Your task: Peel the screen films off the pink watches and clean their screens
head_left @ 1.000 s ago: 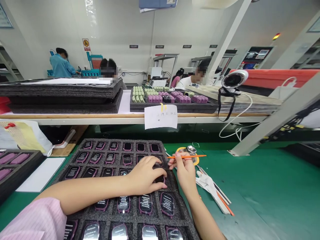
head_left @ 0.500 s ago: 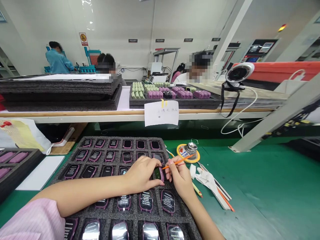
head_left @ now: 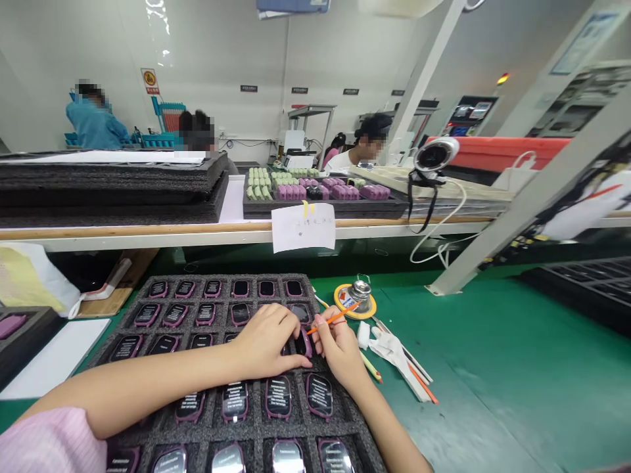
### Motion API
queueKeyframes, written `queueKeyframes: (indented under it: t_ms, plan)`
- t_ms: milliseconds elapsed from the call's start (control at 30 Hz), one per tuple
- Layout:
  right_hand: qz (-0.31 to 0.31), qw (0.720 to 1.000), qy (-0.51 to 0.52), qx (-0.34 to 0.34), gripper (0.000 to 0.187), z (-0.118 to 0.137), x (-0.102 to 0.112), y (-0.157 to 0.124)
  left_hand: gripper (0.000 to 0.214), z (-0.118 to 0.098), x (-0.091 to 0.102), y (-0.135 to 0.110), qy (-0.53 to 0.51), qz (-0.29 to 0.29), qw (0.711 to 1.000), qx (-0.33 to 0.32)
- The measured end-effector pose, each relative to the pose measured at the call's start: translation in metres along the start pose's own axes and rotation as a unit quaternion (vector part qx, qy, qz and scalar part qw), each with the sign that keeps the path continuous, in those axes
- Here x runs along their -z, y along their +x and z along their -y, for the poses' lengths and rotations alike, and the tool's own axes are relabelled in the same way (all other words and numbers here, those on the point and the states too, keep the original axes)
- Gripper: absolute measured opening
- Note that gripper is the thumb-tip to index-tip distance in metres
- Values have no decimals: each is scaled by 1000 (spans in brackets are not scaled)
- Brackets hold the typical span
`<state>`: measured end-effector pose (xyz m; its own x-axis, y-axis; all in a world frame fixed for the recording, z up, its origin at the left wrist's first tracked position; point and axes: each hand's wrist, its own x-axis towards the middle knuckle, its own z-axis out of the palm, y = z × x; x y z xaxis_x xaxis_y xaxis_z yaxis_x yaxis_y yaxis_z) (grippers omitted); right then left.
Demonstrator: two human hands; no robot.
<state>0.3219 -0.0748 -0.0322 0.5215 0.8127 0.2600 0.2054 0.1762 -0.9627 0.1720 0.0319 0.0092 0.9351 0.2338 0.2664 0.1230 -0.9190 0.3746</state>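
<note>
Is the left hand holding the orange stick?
No, the right hand holds the orange stick, while the left hand holds a purple-rimmed watch.

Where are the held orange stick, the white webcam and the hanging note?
Held orange stick (head_left: pixel 344 313), head view: on its shaft.
White webcam (head_left: pixel 434 156), head view: lens front.
Hanging note (head_left: pixel 303 228), head view: paper's middle.

1. We see through one camera worn on the person's head, looking out from the near-edge side of the desk (head_left: pixel 493 368).
2. We face forward and down, across the desk to the shelf (head_left: pixel 236 238) towards its far edge, with the wall (head_left: pixel 211 46) beyond.
3. We are close above the foam tray (head_left: pixel 257 394), its near end cropped by our view, and well apart from the wall.
</note>
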Motion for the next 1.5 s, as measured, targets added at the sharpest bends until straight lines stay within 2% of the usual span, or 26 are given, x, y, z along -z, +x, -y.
queueKeyframes:
  t_ms: [233, 333, 500, 567, 633, 767, 900, 1033, 1100, 1200, 1267, 1367, 1500]
  plan:
    - [-41, 999, -5, -2, 36, -4, -7, 7, 14, 13, 17, -18, 92, 14, 994, -64]
    - [-59, 998, 3, -10, 37, -7, -8, 11, 14, 23, 23, -24, 120, 12, 989, -83]
    - [-71, 997, 39, -15, 38, 2, -6, 18, 26, 43, 24, -37, 83, -22, 995, -51]
    - [-57, 997, 51, -5, 37, 12, -9, 22, 27, 49, 22, -41, 67, -53, 994, -66]
    - [-17, 998, 64, 0, 35, 23, -16, 26, 26, 51, 20, -43, 57, -75, 992, -79]
    - [55, 994, 96, -7, 41, 26, -38, 33, 21, 49, 17, -43, 58, -84, 991, -88]
    - [46, 992, 113, -33, 53, 9, -47, 37, 17, 45, 14, -44, 59, -70, 993, -72]
    - [44, 992, 111, -47, 53, 0, -45, 33, 14, 40, 13, -45, 35, -37, 998, -35]
    - [54, 991, 110, -50, 51, 2, -44, 27, 21, 36, 13, -45, 4, -26, 1000, -7]
    - [73, 990, 109, -52, 50, 6, -43, 19, 52, 34, 13, -45, -45, -31, 998, 34]
    - [91, 989, 102, -51, 49, 8, -42, 15, 64, 34, 12, -44, -60, -31, 997, 41]
    - [118, 989, 78, -47, 44, 9, -40, 11, 65, 34, 11, -44, -63, -24, 997, 44]
    - [125, 991, 42, -33, 42, 10, -38, 7, 60, 32, 11, -45, -60, -19, 997, 42]
